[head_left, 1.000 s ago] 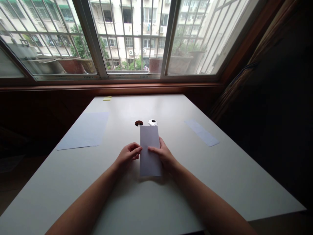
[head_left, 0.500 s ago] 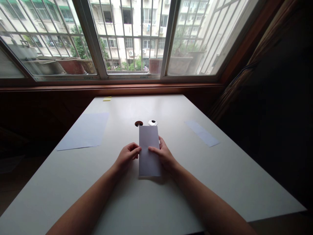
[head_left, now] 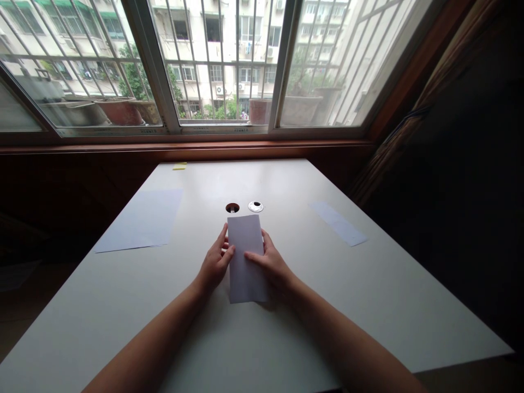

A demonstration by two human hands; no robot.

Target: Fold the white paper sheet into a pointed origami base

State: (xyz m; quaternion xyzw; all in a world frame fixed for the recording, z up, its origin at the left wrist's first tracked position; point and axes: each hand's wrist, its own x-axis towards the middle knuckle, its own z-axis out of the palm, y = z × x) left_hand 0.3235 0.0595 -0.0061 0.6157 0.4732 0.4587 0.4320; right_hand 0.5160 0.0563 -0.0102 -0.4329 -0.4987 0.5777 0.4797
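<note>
Held paper: over the white table, between both hands.
Paper handling: judged light, flexible, easily creased; best taken by its long edges.
Right hand: clamped on the paper's right edge, thumb across its face.
Left hand: thumb at the left edge; fingers partly hidden, grip cannot be told.
Table hole: beyond the paper, beside a silver ring; could catch a corner.
Large sheet: left, well apart.

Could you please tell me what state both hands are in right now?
Left hand: partly open, at the left edge of the paper sheet.
Right hand: closed, holding the sheet.
</note>
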